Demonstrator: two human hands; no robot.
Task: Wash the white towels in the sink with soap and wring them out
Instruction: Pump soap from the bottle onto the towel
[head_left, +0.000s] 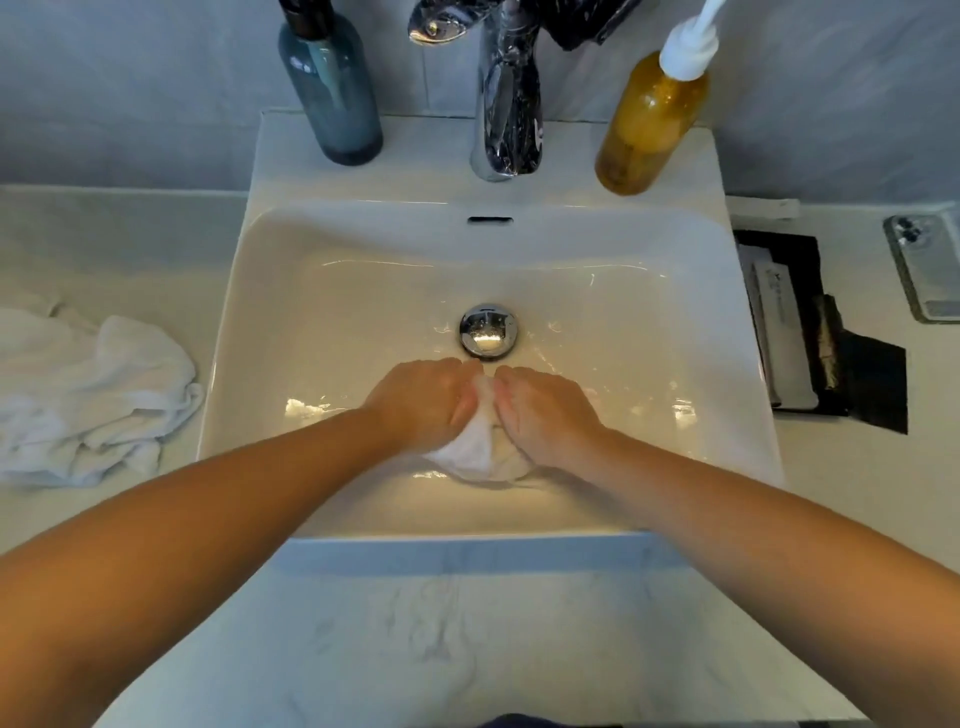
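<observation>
Sink (363, 244) | left hand (421, 402) and right hand (545, 410), each grip clamped on 1 wet towel (475, 449) near the drain | scrubbing stage, I'd judge (no suds visible) | towel heap (88, 395) on bench (130, 234) unwashed, wringing not yet done

Glossy white ceramic sink (291, 171), wet and shining. Polished chrome tap (506, 124) and drain (488, 331). Soft, nubbly cloth towel (475, 449), sodden. Tabletop (415, 634) is smooth veined marble; the amber bottle (649, 124) looks translucent and glossy.
</observation>
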